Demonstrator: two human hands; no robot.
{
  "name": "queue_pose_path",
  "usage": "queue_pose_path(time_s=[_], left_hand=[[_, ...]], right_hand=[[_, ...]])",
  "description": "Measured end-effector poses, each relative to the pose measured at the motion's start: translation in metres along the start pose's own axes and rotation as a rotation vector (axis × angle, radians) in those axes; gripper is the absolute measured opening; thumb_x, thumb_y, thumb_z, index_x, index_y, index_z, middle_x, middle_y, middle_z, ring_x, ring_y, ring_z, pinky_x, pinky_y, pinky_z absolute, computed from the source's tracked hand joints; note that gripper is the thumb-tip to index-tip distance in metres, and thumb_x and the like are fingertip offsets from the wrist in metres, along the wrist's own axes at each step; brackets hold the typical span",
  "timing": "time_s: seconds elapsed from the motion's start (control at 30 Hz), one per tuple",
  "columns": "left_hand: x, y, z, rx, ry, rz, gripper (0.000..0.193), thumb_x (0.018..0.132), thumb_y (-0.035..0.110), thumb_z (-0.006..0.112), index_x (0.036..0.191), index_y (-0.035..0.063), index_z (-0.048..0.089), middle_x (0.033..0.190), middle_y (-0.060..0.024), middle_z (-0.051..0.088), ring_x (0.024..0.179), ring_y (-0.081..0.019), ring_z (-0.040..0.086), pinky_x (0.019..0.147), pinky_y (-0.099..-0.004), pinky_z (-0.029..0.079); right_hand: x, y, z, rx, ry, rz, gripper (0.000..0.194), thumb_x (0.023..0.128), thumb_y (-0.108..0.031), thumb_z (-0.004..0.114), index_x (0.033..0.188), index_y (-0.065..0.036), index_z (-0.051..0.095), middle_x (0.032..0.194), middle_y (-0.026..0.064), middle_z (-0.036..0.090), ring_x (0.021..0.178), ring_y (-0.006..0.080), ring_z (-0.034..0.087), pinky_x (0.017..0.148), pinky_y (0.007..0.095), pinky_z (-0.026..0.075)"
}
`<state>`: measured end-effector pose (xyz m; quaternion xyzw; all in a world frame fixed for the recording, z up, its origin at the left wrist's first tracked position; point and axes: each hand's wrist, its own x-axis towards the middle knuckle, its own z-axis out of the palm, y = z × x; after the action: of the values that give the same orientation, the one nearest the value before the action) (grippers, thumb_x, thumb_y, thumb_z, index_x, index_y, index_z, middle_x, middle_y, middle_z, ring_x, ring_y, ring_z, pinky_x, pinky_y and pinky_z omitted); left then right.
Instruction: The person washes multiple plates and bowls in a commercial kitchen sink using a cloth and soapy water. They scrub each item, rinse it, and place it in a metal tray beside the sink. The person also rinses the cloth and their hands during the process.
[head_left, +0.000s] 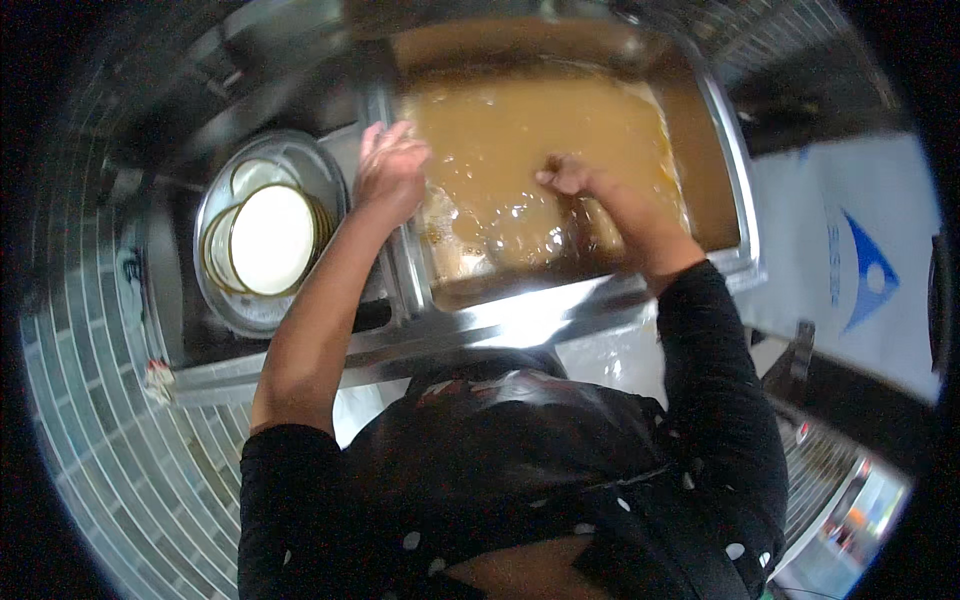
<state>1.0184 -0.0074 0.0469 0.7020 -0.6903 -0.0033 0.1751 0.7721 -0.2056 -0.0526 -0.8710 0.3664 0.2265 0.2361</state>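
Note:
Brown, murky water (540, 120) fills most of a stainless steel sink basin (724, 142) in front of me. My right hand (571, 177) is at the water, its fingertips partly under the surface, so anything they touch is hidden. Over the metal divider (409, 270) at the basin's left side is my left hand (391, 166). Its fingers are slightly spread and no object shows in it. Left of that forearm, a round metal bowl (214, 307) holds a stack of white plates (271, 240) with dark rims. Shiny rounded shapes, blurred, break the water below my right hand.
The bowl stands in the left part of the metal sink unit. A wet steel front edge (525, 319) runs between me and the water. To the right hangs a white sheet or bag (795, 225) with a blue mark. Slatted grating (97, 375) covers the floor at left.

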Motion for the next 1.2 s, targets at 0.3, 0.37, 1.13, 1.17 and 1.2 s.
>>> queue_pose_path(time_s=[0.3,0.37,1.13,1.17,1.2], left_hand=[[-0.003,0.000,0.000,0.008,0.075,-0.062,0.022,0.072,0.000,0.049,0.086,0.0074,0.064,0.101,-0.0044,0.063,0.120,-0.0216,0.044,0.107,-0.0436,0.023],[0.000,0.008,-0.005,0.003,0.069,-0.087,0.024,0.073,-0.003,0.048,0.089,0.0062,0.064,0.102,-0.0049,0.063,0.121,-0.0210,0.044,0.106,-0.0438,0.024],[0.013,0.082,0.201,-0.171,-0.078,-0.772,0.034,0.080,0.016,0.055,0.113,0.0060,0.052,0.101,-0.0215,0.061,0.097,-0.0383,0.058,0.083,-0.0517,0.044],[0.015,0.090,0.198,-0.213,0.027,-0.789,0.033,0.080,0.015,0.055,0.112,0.0062,0.052,0.101,-0.0211,0.061,0.096,-0.0382,0.058,0.082,-0.0522,0.044],[0.016,0.093,0.194,-0.367,0.081,-0.871,0.033,0.080,0.016,0.055,0.111,0.0062,0.053,0.102,-0.0210,0.061,0.095,-0.0380,0.059,0.082,-0.0525,0.044]], right_hand=[[0.027,-0.082,0.060,-0.280,-0.477,-0.313,0.050,0.082,-0.033,0.055,0.122,-0.005,0.048,0.115,0.0192,0.057,0.105,0.0333,0.055,0.090,0.0429,0.043],[0.013,-0.067,0.047,-0.259,-0.511,-0.255,0.051,0.083,-0.028,0.054,0.128,-0.006,0.043,0.114,0.0202,0.057,0.105,0.0332,0.055,0.089,0.0411,0.044],[0.034,0.009,0.016,0.136,0.164,-0.056,0.029,0.078,-0.019,0.058,0.099,0.001,0.058,0.094,0.0260,0.062,0.094,0.0362,0.060,0.080,0.0425,0.048],[0.037,0.006,0.015,0.142,0.105,-0.067,0.026,0.081,-0.019,0.054,0.100,-0.001,0.057,0.098,0.0225,0.062,0.095,0.0334,0.060,0.081,0.0413,0.048],[0.039,0.004,0.016,0.128,0.011,-0.068,0.025,0.084,-0.020,0.050,0.100,-0.003,0.057,0.102,0.0190,0.062,0.096,0.0306,0.060,0.083,0.0402,0.048]])
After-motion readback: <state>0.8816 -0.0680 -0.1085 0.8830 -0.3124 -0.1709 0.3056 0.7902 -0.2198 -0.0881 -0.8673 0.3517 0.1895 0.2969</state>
